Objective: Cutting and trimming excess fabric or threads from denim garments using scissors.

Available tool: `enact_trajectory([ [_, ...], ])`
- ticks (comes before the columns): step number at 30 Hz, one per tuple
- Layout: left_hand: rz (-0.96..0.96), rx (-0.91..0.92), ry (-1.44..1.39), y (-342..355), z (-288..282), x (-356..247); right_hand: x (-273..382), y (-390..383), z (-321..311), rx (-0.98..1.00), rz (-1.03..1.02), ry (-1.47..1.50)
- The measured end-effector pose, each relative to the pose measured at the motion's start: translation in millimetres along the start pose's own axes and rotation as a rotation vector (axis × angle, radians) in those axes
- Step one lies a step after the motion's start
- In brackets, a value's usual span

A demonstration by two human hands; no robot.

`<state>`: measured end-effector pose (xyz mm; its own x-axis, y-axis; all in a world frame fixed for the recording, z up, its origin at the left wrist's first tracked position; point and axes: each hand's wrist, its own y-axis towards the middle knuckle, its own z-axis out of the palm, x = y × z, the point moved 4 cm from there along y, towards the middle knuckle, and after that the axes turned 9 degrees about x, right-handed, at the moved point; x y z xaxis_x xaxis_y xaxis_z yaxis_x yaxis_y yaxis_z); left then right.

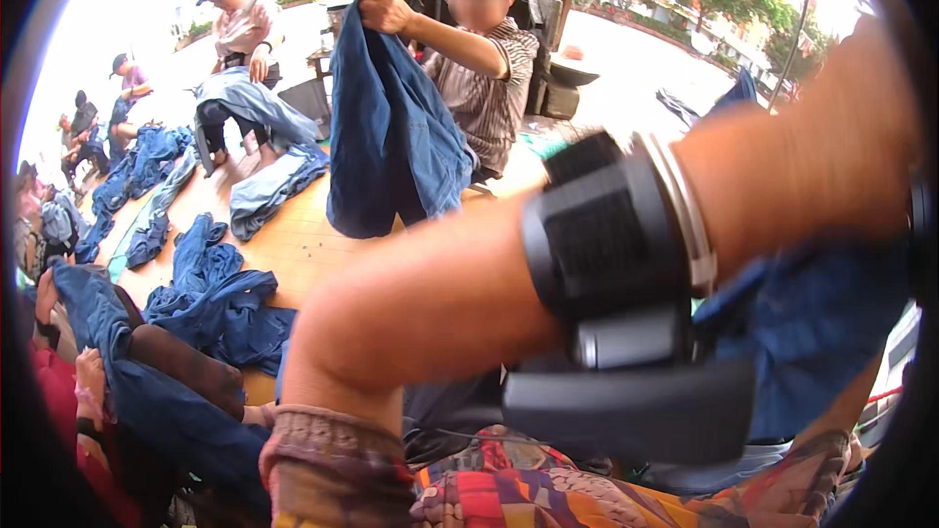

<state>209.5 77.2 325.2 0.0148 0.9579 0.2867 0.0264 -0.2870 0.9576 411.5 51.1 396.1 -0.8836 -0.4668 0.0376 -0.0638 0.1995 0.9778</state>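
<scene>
My left arm, wearing a black strapped device (597,235) and a pale band at the wrist, crosses the picture up to the right rim. My left hand (851,108) is blurred there, with its fingers not readable. A dark blue denim garment (797,342) hangs below that hand; I cannot tell what grips it. Part of another forearm, probably my right, shows at the lower right behind the cloth, its hand hidden. My lap is covered by colourful patterned fabric (577,494).
A person in a striped shirt opposite holds up blue jeans (381,137). Several people work at the left, one pair of hands (88,372) gripping denim near me. Piles of denim (205,284) lie on an orange surface (303,264). A cart stands behind.
</scene>
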Motion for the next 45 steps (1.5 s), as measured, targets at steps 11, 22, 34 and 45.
enact_trajectory([
  [11, -1.831, -0.097, -0.85, -291.4, -90.6, -70.8, -67.8, -329.8, 204.3, 0.623, 0.657, 0.487],
  [22, -1.831, -0.428, -0.94, -330.8, -116.2, -101.5, 19.1, -297.2, 180.5, 0.757, 0.775, 0.675],
  [34, -1.779, -0.064, -0.569, -318.1, -109.3, -103.9, 119.2, -308.2, 163.5, 1.105, 0.67, 0.561],
  [45, -1.656, -0.127, -0.554, -316.4, -100.2, -111.0, 133.0, -321.1, 166.1, 1.224, 0.719, 0.496],
])
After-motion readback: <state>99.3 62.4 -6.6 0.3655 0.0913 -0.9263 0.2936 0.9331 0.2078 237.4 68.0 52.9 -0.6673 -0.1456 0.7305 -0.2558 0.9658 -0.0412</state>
